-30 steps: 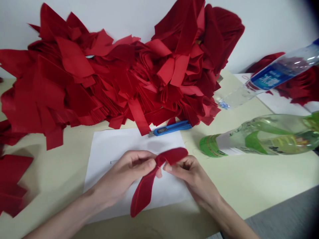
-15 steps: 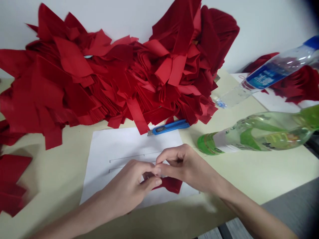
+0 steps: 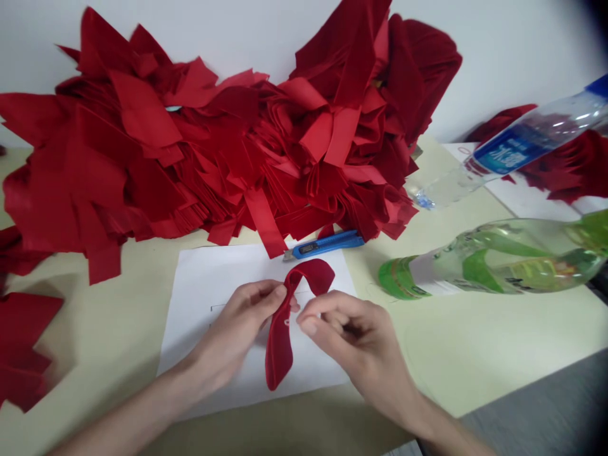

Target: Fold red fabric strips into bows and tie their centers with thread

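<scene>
A folded strip of dark red velvet fabric [image 3: 279, 351] is pinched at its middle by my left hand [image 3: 251, 310], its upper end curling over to the right and its lower end hanging down. A small pale ring-like spot shows on the strip's edge. Just right of the strip, my right hand [image 3: 351, 335] has thumb and forefinger pressed together in a pinch. Whatever lies between those fingertips is too small to make out. Both hands are above a white paper sheet [image 3: 199, 348] with drawn black lines. Beyond them lies a blue box cutter [image 3: 325, 245], blade pointing left.
A large heap of red fabric strips [image 3: 213, 145] lies along the wall. More red pieces [image 3: 23, 348] lie at the left. To the right, a green-capped bottle [image 3: 503, 256] and a blue-capped bottle [image 3: 513, 145] lie on the table [image 3: 456, 335].
The red strip has risen from under my fingers and turned more upright in my left hand. My right hand has moved slightly right and down, apart from my left.
</scene>
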{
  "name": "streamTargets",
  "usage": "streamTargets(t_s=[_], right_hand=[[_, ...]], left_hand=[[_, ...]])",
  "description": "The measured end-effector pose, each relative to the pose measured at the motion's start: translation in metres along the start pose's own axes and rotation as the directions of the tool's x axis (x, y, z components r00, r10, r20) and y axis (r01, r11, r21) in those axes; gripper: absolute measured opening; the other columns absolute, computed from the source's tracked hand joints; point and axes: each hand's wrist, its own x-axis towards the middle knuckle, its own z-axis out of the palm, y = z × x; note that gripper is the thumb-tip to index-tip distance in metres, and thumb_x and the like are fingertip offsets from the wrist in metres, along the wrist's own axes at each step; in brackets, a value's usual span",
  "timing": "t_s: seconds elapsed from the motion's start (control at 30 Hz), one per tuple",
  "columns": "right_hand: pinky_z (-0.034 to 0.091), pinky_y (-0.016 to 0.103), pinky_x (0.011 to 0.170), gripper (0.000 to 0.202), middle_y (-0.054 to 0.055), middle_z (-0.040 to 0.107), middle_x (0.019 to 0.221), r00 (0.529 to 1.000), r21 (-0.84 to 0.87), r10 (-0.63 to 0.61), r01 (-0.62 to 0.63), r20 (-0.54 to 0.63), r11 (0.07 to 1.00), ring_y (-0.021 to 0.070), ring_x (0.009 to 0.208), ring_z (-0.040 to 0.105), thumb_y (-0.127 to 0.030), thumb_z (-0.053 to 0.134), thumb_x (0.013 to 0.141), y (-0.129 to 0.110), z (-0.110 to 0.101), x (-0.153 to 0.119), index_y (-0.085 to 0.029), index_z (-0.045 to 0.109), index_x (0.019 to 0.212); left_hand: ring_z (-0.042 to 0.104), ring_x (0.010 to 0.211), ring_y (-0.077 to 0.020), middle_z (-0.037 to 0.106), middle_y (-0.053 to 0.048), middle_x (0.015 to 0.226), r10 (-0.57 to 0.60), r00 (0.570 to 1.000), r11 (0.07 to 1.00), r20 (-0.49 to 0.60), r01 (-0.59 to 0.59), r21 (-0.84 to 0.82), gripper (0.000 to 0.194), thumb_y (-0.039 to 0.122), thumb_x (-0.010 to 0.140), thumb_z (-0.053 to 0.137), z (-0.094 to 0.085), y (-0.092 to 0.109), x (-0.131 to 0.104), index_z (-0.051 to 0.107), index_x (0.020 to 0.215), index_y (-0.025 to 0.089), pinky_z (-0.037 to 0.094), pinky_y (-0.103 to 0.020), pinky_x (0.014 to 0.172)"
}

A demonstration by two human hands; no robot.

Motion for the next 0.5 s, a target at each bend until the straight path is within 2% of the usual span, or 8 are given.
streamTargets(t_s=[0.1, 0.2, 0.27, 0.4, 0.5], right_hand=[[0.018, 0.023, 0.043, 0.021, -0.008, 0.018, 0.051, 0.989, -0.096, 0.094, -0.105, -0.111, 0.990, 0.0065, 0.045, 0.020, -0.036, 0.060, 0.082, 0.019, -0.003, 0.008, -0.017, 0.064, 0.074], [0.018, 0.025, 0.045, 0.023, -0.008, 0.018, 0.051, 0.985, -0.200, 0.086, -0.115, -0.148, 0.973, 0.0071, 0.046, 0.019, -0.037, 0.060, 0.081, 0.026, -0.014, 0.014, -0.016, 0.064, 0.074], [0.018, 0.025, 0.045, 0.022, -0.008, 0.018, 0.051, 0.989, -0.265, 0.055, -0.090, -0.137, 0.960, 0.0073, 0.046, 0.018, -0.036, 0.060, 0.081, 0.027, -0.018, 0.015, -0.016, 0.065, 0.074], [0.020, 0.024, 0.046, 0.021, -0.007, 0.019, 0.051, 0.995, -0.355, 0.039, -0.068, -0.088, 0.932, 0.0074, 0.047, 0.018, -0.034, 0.058, 0.083, 0.027, -0.020, 0.012, -0.017, 0.066, 0.075], [0.025, 0.023, 0.047, 0.019, -0.007, 0.029, 0.050, 0.996, -0.421, 0.088, -0.078, 0.005, 0.904, 0.0076, 0.047, 0.025, -0.032, 0.056, 0.084, 0.030, -0.021, 0.009, -0.018, 0.065, 0.076]], left_hand=[[0.056, 0.078, -0.0142, 0.064, -0.005, 0.084, -0.092, 0.985, 0.978, 0.145, 0.117, -0.173, 0.021, 0.033, 0.086, 0.056, -0.003, 0.005, 0.001, 0.065, 0.079, 0.015, 0.041, -0.025, 0.073], [0.060, 0.085, -0.0178, 0.065, -0.008, 0.096, -0.126, 0.973, 0.956, 0.195, 0.171, -0.238, 0.016, 0.029, 0.085, 0.057, -0.004, 0.009, 0.003, 0.065, 0.081, 0.015, 0.042, -0.031, 0.081], [0.060, 0.083, -0.0174, 0.064, -0.008, 0.094, -0.126, 0.971, 0.955, 0.204, 0.175, -0.239, 0.016, 0.027, 0.085, 0.057, -0.004, 0.011, 0.003, 0.064, 0.079, 0.014, 0.043, -0.031, 0.080], [0.054, 0.075, -0.0124, 0.061, -0.004, 0.079, -0.083, 0.972, 0.973, 0.221, 0.127, -0.191, 0.019, 0.024, 0.088, 0.054, -0.005, 0.009, 0.003, 0.063, 0.075, 0.013, 0.040, -0.025, 0.072], [0.052, 0.075, -0.0118, 0.059, -0.003, 0.077, -0.070, 0.973, 0.976, 0.221, 0.113, -0.185, 0.018, 0.022, 0.088, 0.053, -0.006, 0.008, 0.004, 0.062, 0.075, 0.013, 0.038, -0.024, 0.071]])
